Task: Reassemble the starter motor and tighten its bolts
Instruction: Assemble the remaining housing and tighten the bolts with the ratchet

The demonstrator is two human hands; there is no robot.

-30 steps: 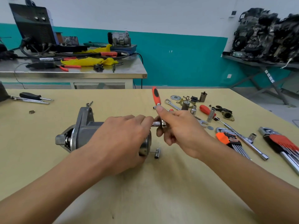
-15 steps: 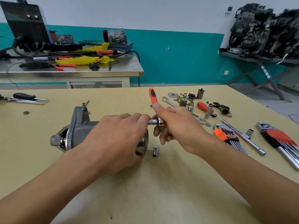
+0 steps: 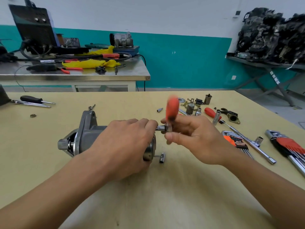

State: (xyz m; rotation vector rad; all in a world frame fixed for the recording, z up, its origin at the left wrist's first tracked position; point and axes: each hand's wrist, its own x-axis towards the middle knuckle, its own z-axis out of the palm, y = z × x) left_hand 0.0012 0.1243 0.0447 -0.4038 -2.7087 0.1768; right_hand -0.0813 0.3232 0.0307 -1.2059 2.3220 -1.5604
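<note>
The grey starter motor (image 3: 87, 133) lies on its side on the yellow table (image 3: 165, 195), nose to the left. My left hand (image 3: 125, 146) is clamped over its cylindrical body and hides most of it. My right hand (image 3: 194, 138) grips the head of a ratchet wrench (image 3: 171, 109) with a red handle that stands upright and is motion-blurred. Its socket (image 3: 160, 128) sits on a bolt at the motor's rear end cap. A second bolt with a small socket (image 3: 162, 157) sticks out lower on the end cap.
To the right lie loose sockets, washers and small parts (image 3: 191, 108), a red screwdriver (image 3: 212, 113), a T-bar wrench (image 3: 252, 142) and two hex key sets (image 3: 290, 147). A black-handled screwdriver (image 3: 31, 100) lies far left. A steel bench (image 3: 74, 75) stands behind.
The ratchet handle has swung from leaning left to nearly upright, and is blurred. My left hand keeps holding the motor. The camera has shifted slightly.
</note>
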